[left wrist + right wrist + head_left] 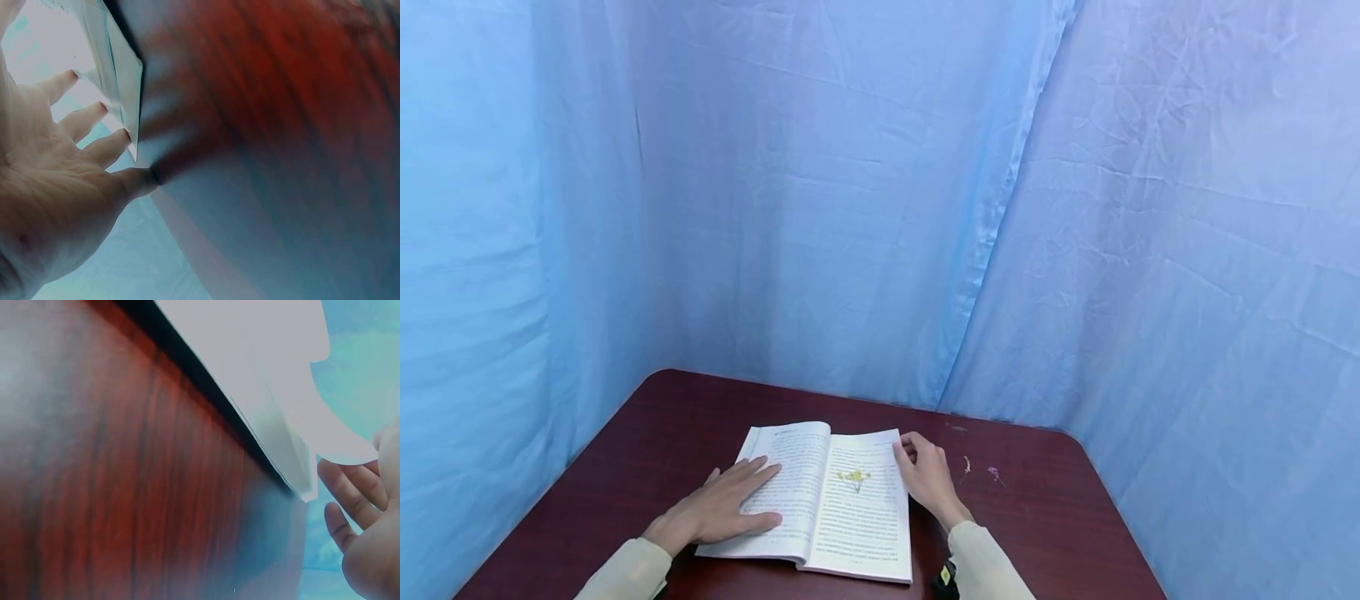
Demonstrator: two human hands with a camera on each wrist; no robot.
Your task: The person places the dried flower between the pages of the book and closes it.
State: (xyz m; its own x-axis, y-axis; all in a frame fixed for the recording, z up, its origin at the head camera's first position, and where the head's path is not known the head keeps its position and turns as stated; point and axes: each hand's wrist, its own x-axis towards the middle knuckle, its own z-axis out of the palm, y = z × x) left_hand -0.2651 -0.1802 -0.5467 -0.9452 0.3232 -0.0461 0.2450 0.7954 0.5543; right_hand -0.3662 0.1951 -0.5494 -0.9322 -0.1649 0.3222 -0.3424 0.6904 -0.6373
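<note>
The open book [859, 533] lies on the counter [1037, 517] between the person's two hands. The left hand [722, 504] rests on the left page, its fingers [84, 123] spread, thumb held apart. The fingers of the right hand [928, 475], at the far outer corner, pinch a page [337, 439], which curves up toward them in the right wrist view. Between the two sets of fingers, nearer the right, a yellow flower sprig [853, 477] lies on the printed right page. Just right of the right fingers, a pale scrap [967, 463] and a purplish sprig [996, 475] lie on the bare surface. The counter is dark red-brown with streaked grain, glossy in the wrist views, its far corners rounded. Beyond the fingers, blue cloth [850, 208] hangs in creased folds behind and to both sides, with a slanting seam beyond the right hand.
</note>
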